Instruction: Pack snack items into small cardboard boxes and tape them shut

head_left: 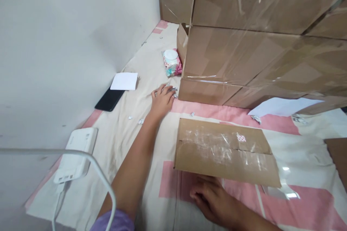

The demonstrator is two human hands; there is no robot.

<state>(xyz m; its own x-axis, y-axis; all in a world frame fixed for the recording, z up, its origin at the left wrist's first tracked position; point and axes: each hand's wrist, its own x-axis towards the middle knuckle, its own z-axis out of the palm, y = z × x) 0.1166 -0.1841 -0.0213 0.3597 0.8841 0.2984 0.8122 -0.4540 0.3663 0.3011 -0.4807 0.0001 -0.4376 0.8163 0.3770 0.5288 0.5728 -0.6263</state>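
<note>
My left hand (162, 100) reaches forward with its fingers spread over a small pile of crumpled silvery scraps (174, 90) on the pink and cream cloth. Just beyond it lies a floral wipes pack (172, 65) with a white lid. My right hand (210, 196) is curled near the front edge of a flat brown cardboard box (226, 151), which has clear tape and a pink patterned sticker on top. The fingertips of that hand are partly hidden at the box edge, and what they hold, if anything, cannot be made out.
Large taped cartons (217, 56) stand at the back right, with a white paper sheet (282, 106) against them. By the left wall are a black phone (110, 100), folded white paper (124, 81) and a white power strip (77, 153). A white cable (101, 175) arches across the lower left.
</note>
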